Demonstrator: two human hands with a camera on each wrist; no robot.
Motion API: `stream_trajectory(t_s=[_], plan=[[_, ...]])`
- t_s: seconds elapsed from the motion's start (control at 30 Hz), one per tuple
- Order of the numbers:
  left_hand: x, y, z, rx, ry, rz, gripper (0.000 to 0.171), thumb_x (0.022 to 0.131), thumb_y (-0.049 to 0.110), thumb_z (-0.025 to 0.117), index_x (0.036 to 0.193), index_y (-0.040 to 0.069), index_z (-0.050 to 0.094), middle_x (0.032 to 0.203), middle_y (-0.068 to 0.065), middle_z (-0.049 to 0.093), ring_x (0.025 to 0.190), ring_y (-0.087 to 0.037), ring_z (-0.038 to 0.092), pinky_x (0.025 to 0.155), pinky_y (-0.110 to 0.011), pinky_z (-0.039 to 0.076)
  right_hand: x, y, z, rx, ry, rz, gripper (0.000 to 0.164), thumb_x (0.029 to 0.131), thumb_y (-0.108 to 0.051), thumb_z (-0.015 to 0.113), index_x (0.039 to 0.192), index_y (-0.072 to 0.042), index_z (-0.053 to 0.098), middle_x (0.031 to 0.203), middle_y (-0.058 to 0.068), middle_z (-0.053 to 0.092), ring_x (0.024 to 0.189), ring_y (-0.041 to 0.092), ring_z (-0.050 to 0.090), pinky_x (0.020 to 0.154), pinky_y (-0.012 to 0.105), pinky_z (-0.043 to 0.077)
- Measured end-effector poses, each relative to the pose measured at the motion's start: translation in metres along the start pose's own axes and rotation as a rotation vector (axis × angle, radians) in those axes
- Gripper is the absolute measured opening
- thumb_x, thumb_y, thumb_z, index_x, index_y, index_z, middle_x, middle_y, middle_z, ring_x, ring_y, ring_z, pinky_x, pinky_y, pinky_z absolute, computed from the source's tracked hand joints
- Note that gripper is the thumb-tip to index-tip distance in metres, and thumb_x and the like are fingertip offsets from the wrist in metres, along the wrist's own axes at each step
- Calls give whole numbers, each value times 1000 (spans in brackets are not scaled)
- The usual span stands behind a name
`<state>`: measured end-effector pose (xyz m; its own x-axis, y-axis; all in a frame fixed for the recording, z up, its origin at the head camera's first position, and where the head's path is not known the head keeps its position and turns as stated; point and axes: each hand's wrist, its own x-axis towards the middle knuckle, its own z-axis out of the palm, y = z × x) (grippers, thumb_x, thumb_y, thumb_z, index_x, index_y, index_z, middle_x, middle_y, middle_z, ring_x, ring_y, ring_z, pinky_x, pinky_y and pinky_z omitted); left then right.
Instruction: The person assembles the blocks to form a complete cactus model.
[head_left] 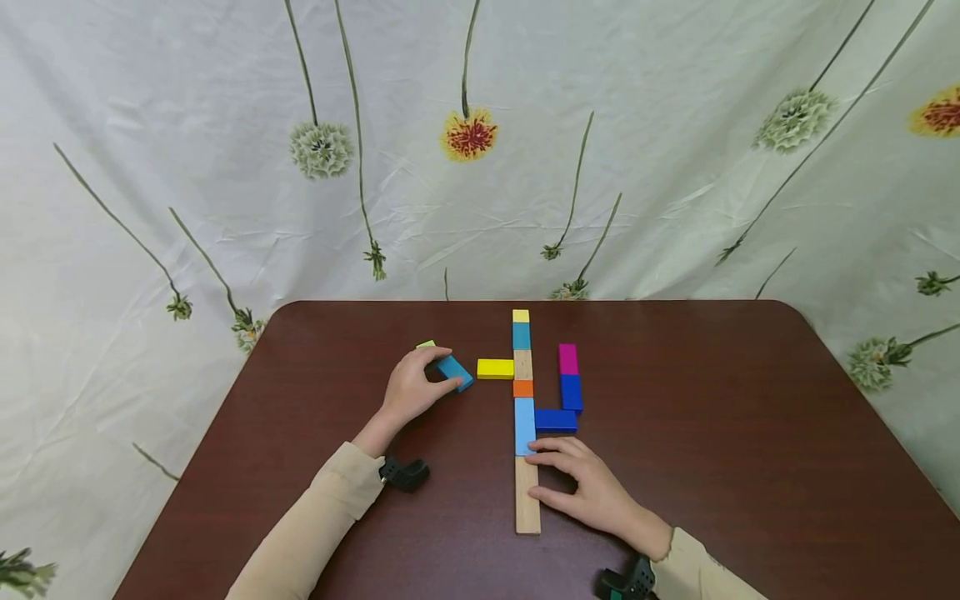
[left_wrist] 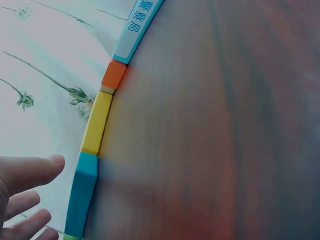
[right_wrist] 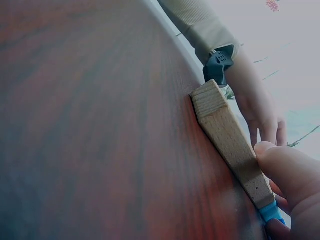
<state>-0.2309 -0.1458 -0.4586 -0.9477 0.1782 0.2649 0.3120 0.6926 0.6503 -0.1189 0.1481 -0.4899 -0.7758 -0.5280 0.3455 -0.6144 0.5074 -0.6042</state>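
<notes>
My left hand [head_left: 416, 385] is over a teal-blue block [head_left: 454, 373] lying at an angle, index finger and thumb spread about it. In the left wrist view a gap shows between the thumb [left_wrist: 56, 162] and this block. A light green block [head_left: 426, 343] lies just behind, partly hidden. My right hand [head_left: 588, 487] rests along the column, its fingertips on the light blue block [head_left: 524, 421] and its thumb at the right edge of the long wooden block [head_left: 527, 517]. These two blocks lie end to end.
Beyond them the column continues with orange [head_left: 522, 388], wooden [head_left: 522, 364], teal [head_left: 521, 336] and pale yellow [head_left: 521, 316] blocks. A yellow block [head_left: 495, 369] branches left. Two dark blue blocks and a magenta block [head_left: 568, 359] form a right branch. A flowered cloth hangs behind the brown table [head_left: 712, 417].
</notes>
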Motion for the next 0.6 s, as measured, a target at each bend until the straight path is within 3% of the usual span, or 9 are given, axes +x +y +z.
stream_trajectory(t_s=[0.2, 0.6], plan=[[-5, -4, 2, -7, -14, -32, 55, 76, 31, 78, 122, 6, 61, 119, -11, 59, 99, -27, 54, 83, -42, 47, 0, 0, 0, 4, 0, 1, 38, 86, -42, 67, 118, -23, 66, 127, -11, 54, 117, 11, 47, 91, 40, 45], [-5, -6, 6, -7, -32, -53, 63, 75, 31, 80, 126, 4, 57, 121, -13, 58, 103, -28, 54, 86, -43, 46, -1, 2, 1, 0, 2, -3, 37, 86, -42, 66, 118, -25, 65, 127, -12, 54, 117, 11, 47, 91, 40, 45]])
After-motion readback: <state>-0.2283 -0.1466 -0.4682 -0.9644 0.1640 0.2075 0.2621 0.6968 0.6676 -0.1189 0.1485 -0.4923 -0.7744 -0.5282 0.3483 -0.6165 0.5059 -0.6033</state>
